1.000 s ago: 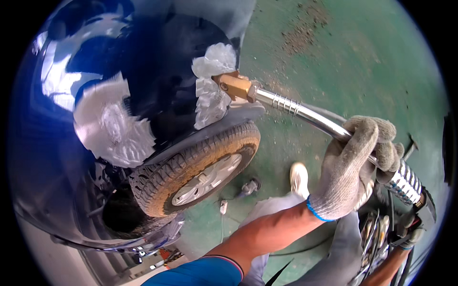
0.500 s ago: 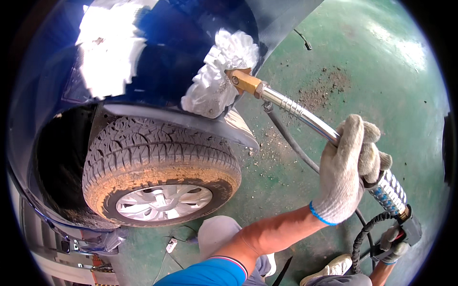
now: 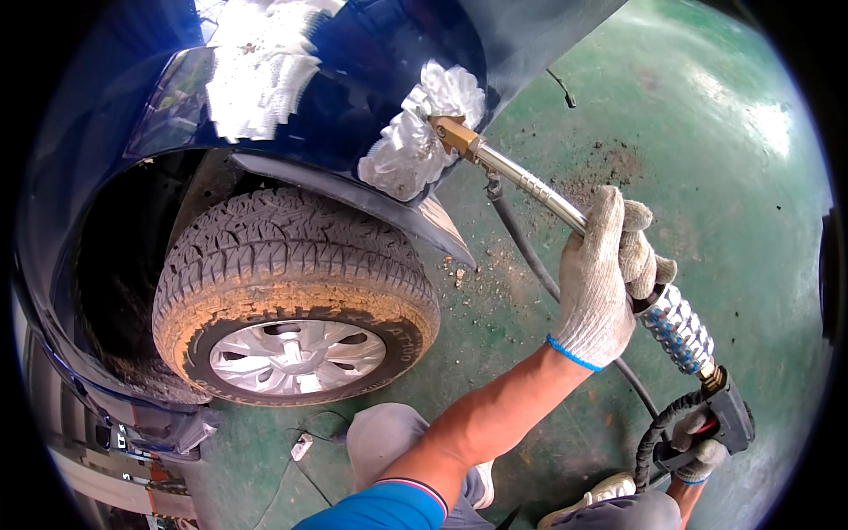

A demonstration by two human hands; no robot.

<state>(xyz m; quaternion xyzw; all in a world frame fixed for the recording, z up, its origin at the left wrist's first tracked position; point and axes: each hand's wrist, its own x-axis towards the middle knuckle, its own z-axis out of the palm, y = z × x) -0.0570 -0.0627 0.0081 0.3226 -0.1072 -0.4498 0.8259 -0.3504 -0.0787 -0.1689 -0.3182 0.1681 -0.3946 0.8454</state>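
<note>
A long metal dent puller (image 3: 534, 188) with a brass tip (image 3: 455, 134) reaches from lower right to the dark blue car panel (image 3: 367, 84). Its tip meets a ground, bare-metal patch (image 3: 408, 157) beside the wheel arch. My left hand (image 3: 605, 278), in a white knit glove with a blue cuff, is closed around the puller's middle, just ahead of a chrome patterned sleeve (image 3: 676, 329). At the rear end, my right hand (image 3: 702, 442), also gloved, grips the black pistol handle (image 3: 729, 413); its fingers are partly hidden.
A muddy tyre (image 3: 300, 265) with a silver wheel stands below the panel. Another bare-metal patch (image 3: 265, 71) shines farther left. A dark hose (image 3: 526, 238) runs behind the puller across the green floor (image 3: 707, 177). Grit (image 3: 609, 168) and a small white box (image 3: 302, 446) lie there.
The view has shifted, so the car panel sits farther right and higher. Both hands and the puller's rear appear farther left; the tip stays at the same bare patch.
</note>
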